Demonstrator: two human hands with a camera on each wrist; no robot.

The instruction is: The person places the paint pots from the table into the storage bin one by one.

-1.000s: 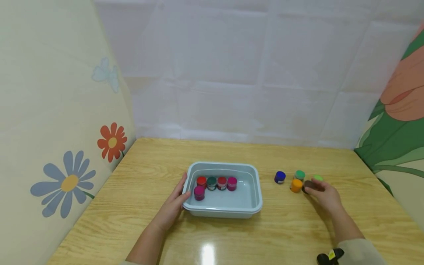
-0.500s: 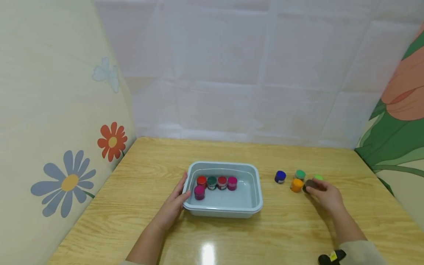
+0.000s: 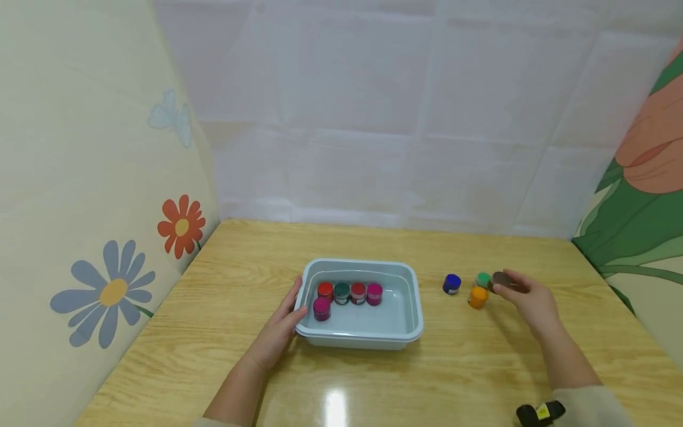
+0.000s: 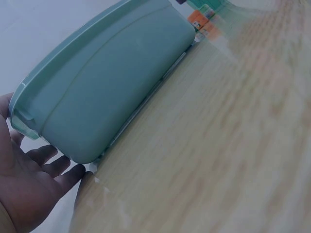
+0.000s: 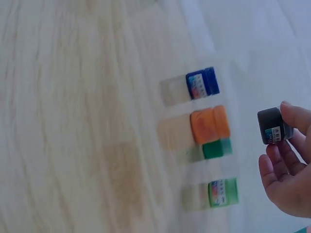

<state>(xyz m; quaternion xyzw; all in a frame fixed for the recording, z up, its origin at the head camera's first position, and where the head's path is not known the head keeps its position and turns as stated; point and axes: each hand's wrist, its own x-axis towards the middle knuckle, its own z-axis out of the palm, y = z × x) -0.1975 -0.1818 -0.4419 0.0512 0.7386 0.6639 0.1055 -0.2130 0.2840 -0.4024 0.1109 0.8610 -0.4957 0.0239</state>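
Observation:
A pale blue plastic tray (image 3: 373, 339) stands on the table, with several small paint jars inside, among them a red one (image 3: 325, 290) and a magenta one (image 3: 321, 309). My left hand (image 3: 273, 337) holds its left end, thumb over the rim and fingers against the outer wall (image 4: 97, 97). My right hand (image 3: 535, 305) pinches a dark brown paint jar (image 5: 272, 125) between thumb and fingers, raised off the table. Close by stand an orange jar (image 5: 210, 124), a green jar (image 5: 217, 149), a blue jar (image 3: 452, 284) and a light green jar (image 5: 223, 192), which the hand hides in the head view.
A wood-grain table (image 3: 427, 379) carries everything. Behind it hangs a white cloth (image 3: 352, 130). Flower-printed panels (image 3: 101, 178) stand at the sides. A black strap device (image 3: 540, 412) sits at the right sleeve.
The dark brown jar has come up off the table in my right hand, moving slightly away from me. It and the hand now cover the light green jar. My left hand and the tray stay put.

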